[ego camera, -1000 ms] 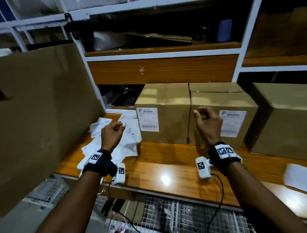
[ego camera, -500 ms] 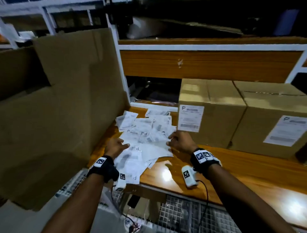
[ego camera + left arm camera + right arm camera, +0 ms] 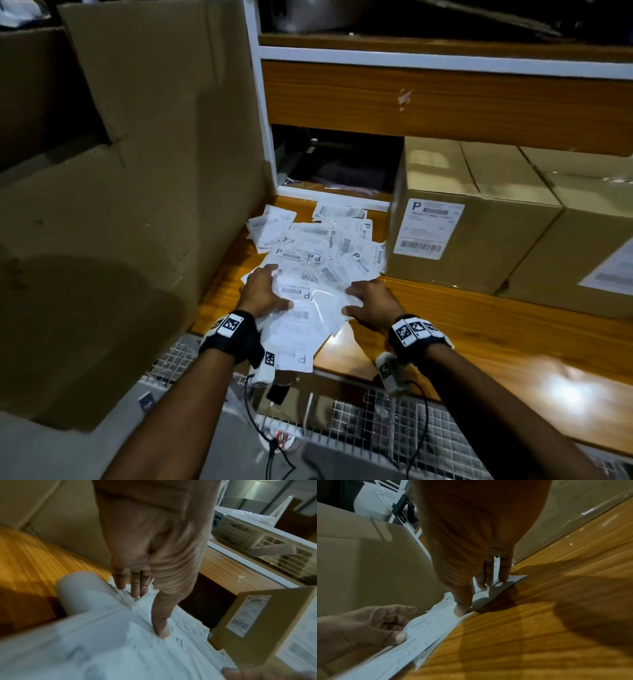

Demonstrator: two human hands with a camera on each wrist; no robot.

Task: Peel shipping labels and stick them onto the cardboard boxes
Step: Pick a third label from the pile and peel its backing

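Since a second ago, we have brought both fists down from in front of the boxes onto the label pile. Our left hand (image 3: 263,291) lies on the near left of the shipping labels (image 3: 318,253), fingers (image 3: 137,584) straight and spread, thumb tip pressing a sheet. Our right hand (image 3: 371,303) rests on the pile's right edge, its fingers (image 3: 504,569) extended, tips touching paper, gripping nothing. White sheets with barcodes and a bold "P" overlap loosely on the wooden worktop (image 3: 479,335), some overhanging its near edge. Just beyond, to the right, stands a cardboard box (image 3: 472,219) bearing a stuck label (image 3: 428,229), with a second box (image 3: 582,246) touching its right side.
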